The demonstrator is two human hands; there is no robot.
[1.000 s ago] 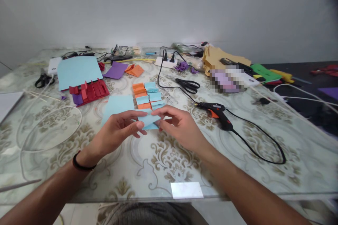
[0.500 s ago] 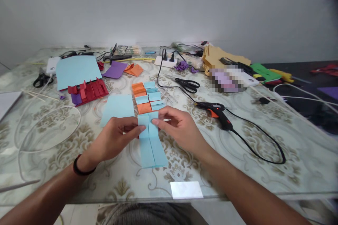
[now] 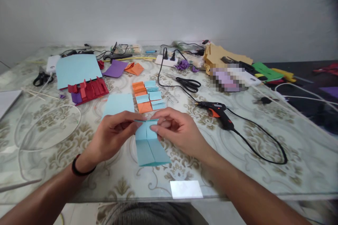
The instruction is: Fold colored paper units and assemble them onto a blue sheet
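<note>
Between the two hands, over the near middle of the table: one light-blue paper strip, creased lengthwise and crosswise, near end flaring toward me; whether that end touches the table I cannot tell.
Left hand: thumb and fingers pinching the strip's far left corner.
Right hand: thumb flat on the strip's face near the far right corner, fingers curled behind, gripping it.
Step in hand, as I judge it: folding the far end over along a cross crease.
Next move, my reading: line up both corners, then press the fold sharp from centre outward; slack would skew it.
Just beyond: folded orange pieces and folded blue pieces, side by side; light-blue sheet to their left.
To the right, apart and untouched: glue gun.
</note>
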